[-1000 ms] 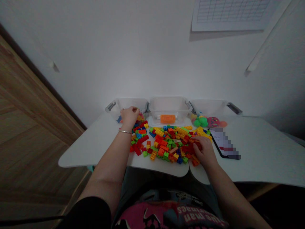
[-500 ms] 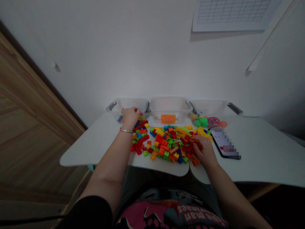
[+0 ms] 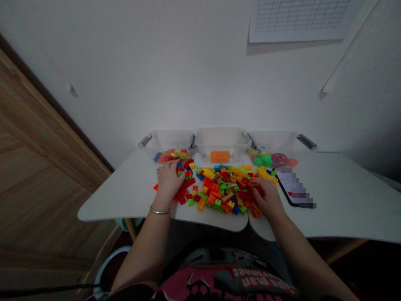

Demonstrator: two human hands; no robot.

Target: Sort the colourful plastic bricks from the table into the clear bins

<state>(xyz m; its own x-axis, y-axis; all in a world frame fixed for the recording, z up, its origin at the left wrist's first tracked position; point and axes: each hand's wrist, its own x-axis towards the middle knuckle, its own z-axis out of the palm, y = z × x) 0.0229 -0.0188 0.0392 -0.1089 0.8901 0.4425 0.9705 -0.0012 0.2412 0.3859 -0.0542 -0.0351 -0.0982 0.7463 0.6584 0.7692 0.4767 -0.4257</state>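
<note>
A large heap of building bricks (image 3: 219,190) in red, yellow, green, orange and blue lies on the white table. My left hand (image 3: 169,179), with a bracelet at the wrist, rests over the red bricks (image 3: 181,196) at the heap's left side. Its fingers point forward and its thumb stands apart; nothing shows in its grasp. At the right side, my right hand (image 3: 270,198) touches the bricks, fingers and thumb apart around some red pieces. Its fingertips are partly lost among them.
Behind the heap stand three clear bins: the left bin (image 3: 169,138) holds colourful pieces, the middle bin (image 3: 222,136) an orange block (image 3: 219,156), the right bin (image 3: 275,138) green, pink and orange toys. A phone (image 3: 296,190) lies right of my right hand.
My left hand has drawn back from the left bin to the bricks in front of it, uncovering the bin's contents. My right hand has stayed in place.
</note>
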